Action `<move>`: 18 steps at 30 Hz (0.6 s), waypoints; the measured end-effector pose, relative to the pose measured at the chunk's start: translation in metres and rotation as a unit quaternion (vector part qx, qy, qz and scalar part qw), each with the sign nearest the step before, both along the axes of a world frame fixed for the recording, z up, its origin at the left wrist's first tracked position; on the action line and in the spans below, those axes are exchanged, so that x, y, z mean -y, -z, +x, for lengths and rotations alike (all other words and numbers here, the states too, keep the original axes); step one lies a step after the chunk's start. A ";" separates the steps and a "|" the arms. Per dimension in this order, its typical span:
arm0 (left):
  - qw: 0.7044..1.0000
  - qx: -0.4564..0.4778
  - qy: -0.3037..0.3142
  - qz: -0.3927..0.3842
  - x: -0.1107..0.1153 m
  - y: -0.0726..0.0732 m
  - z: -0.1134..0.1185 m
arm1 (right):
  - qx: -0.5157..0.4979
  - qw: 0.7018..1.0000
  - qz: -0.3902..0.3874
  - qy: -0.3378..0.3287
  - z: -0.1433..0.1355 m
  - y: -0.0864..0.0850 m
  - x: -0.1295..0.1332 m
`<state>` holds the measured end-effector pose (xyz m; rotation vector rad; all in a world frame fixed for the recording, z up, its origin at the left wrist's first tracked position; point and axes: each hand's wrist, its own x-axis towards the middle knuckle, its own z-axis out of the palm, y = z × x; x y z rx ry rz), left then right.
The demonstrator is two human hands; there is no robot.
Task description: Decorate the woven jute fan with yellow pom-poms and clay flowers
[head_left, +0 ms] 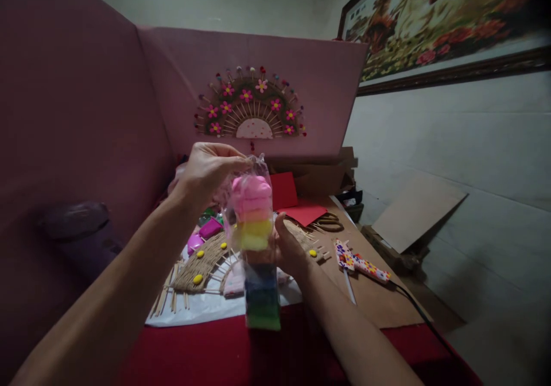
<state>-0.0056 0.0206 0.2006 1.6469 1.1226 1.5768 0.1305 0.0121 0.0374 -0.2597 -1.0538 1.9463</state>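
Note:
A long clear plastic bag [253,234] hangs upright in front of me, filled with stacked soft blocks in pink, orange, yellow, blue and green that look like modelling clay. My left hand [213,165] pinches the bag's gathered top. Around the bag's middle, on its right side, my right hand [290,251] is closed, thumb up, with its fingers partly hidden behind the bag. Behind the bag lies a half-round fan [196,274] of woven twine and thin sticks, dotted with yellow buttons. The bag covers the fan's middle.
A flower-patterned glue gun [361,265] with a black cord lies on brown cardboard at right. Red paper sheets [305,213] and scissors [328,223] sit farther back. A finished flowered fan [253,108] hangs on the pink board [172,70]. Loose sticks [166,294] lie at left.

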 end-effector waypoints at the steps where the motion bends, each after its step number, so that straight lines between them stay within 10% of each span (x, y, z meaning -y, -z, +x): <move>1: 1.000 -0.006 0.005 -0.002 0.000 -0.002 0.000 | 0.000 1.000 0.001 0.010 0.000 0.000 -0.001; 9: 0.997 -0.008 0.071 0.018 0.000 -0.001 0.004 | -0.020 0.970 0.116 0.211 -0.002 -0.017 0.002; 18: 0.986 -0.027 0.162 0.042 0.017 -0.012 0.011 | 0.088 0.895 0.233 0.370 0.009 -0.098 0.019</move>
